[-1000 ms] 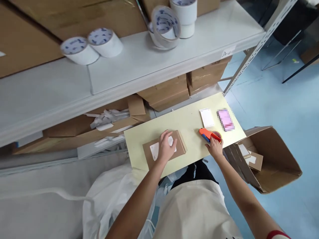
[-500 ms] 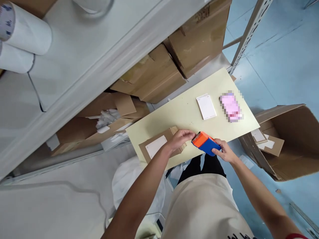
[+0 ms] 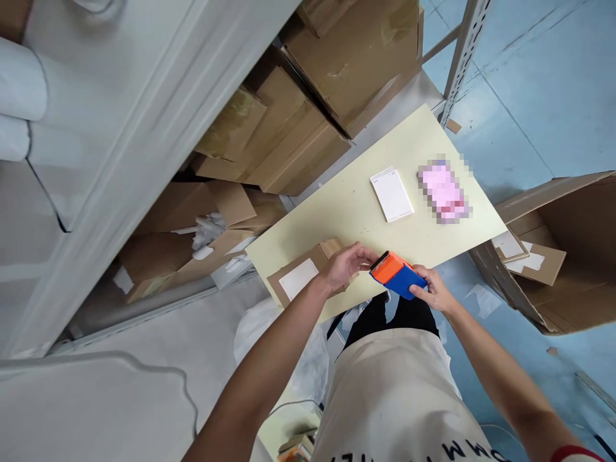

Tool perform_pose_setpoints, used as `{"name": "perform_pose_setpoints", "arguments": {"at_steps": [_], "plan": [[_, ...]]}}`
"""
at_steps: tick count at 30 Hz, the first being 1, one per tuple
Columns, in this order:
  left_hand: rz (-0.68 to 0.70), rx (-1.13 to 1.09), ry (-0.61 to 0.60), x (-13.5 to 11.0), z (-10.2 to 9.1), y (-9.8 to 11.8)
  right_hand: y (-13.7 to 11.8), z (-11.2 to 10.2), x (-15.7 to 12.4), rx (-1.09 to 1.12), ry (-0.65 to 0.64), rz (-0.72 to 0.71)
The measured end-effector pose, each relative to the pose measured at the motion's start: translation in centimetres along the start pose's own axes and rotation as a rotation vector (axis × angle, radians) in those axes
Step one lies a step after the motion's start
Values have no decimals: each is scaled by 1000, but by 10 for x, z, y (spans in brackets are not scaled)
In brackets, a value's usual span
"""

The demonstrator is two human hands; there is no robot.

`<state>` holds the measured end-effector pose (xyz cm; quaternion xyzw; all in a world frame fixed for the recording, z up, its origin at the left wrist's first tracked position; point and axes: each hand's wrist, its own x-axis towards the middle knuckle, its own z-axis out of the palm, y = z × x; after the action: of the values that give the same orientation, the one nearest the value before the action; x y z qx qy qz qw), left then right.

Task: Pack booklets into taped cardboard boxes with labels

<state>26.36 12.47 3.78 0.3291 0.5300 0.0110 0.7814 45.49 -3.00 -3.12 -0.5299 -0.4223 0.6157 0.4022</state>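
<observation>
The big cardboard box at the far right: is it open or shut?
Open: the cardboard box shows its inner walls, and flat items with white on them are visible inside.

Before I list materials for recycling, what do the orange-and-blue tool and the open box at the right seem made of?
Orange-and-blue tool: probably plastic, smooth, judging by its solid, even colours.
Open box: apparently cardboard, mostly matte, from its plain brown walls.

Cardboard boxes [image 3: 353, 67] stand below a shelf [image 3: 91, 154] bearing white rolls [image 3: 19, 80].
</observation>
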Motion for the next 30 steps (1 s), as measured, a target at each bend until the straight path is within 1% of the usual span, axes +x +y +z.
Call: {"name": "perform_pose_setpoints", "arguments": {"at_steps": [2,3,5,7,8,10,12,15,18,23,27,30], "plan": [[-7,72,18,0,-2,3,0,2,-2,13,30,2],[-2,170,47,0,-2,5,-1,5,-2,32,47,13],[12,453,131,1,0,12,0,13,-3,92,92,70],[-5,784,196,4,2,20,1,24,-2,181,149,177],[-28,943,209,6,3,25,3,31,-1,238,173,241],[-115,1222,166,14,0,33,7,46,-1,373,199,361],[-231,1409,86,25,-6,39,14,60,-3,514,201,452],[-374,1557,-9,39,-18,38,29,81,-14,682,231,562],[-443,1684,-82,44,-24,27,43,105,-29,803,259,667],[-425,1963,-65,41,-24,5,54,140,-41,944,255,774],[-411,2020,-115,40,-27,-7,58,157,-40,996,235,798],[-371,2050,-60,39,-31,-15,61,166,-41,1003,204,796]]}}
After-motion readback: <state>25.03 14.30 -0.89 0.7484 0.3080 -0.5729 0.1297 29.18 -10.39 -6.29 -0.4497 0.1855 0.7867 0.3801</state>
